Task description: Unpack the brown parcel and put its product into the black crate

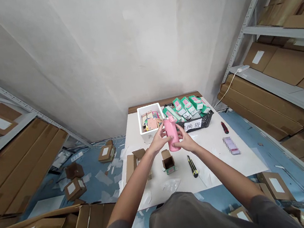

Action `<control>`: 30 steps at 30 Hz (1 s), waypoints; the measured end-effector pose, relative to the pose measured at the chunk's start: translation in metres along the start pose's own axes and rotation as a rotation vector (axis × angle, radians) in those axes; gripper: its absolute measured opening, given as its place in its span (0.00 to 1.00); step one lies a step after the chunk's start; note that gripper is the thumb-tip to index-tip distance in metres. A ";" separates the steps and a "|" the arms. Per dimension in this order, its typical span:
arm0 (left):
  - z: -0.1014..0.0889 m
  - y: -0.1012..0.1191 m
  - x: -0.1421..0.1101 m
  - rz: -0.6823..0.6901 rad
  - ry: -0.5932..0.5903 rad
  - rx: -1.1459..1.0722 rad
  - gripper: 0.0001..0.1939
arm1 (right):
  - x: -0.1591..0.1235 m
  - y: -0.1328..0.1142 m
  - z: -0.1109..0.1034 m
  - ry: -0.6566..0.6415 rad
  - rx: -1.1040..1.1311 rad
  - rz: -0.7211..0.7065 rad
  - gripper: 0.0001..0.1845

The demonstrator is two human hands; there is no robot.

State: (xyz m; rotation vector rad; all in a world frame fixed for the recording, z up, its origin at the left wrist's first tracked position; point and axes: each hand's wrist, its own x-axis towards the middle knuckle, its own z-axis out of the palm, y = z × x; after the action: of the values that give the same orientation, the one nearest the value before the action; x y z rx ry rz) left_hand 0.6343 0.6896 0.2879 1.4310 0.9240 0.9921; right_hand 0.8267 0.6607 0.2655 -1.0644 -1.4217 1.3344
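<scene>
Fingers of left hand point(159, 138) and right hand point(186, 139) clamp the upright pink bottle point(172, 134) between them, above the open small box point(168, 161).

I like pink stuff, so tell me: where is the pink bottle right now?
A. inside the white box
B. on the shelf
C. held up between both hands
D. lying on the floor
C: the pink bottle is upright above the table, with the left hand and the right hand gripping its sides.
</scene>
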 end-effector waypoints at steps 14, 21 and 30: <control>0.009 -0.005 -0.009 0.044 0.060 0.160 0.62 | -0.014 0.002 0.007 0.018 -0.068 -0.023 0.64; 0.009 -0.011 -0.007 0.048 0.073 0.071 0.58 | -0.009 0.020 0.007 0.019 -0.088 0.009 0.64; 0.008 -0.022 -0.010 -0.069 0.131 -0.008 0.55 | -0.016 0.010 0.011 -0.006 -0.014 0.010 0.67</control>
State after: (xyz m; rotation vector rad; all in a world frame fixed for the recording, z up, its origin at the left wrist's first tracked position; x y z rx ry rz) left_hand 0.6382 0.6796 0.2646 1.3304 1.0569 1.0462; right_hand 0.8200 0.6436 0.2544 -1.0786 -1.4338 1.3375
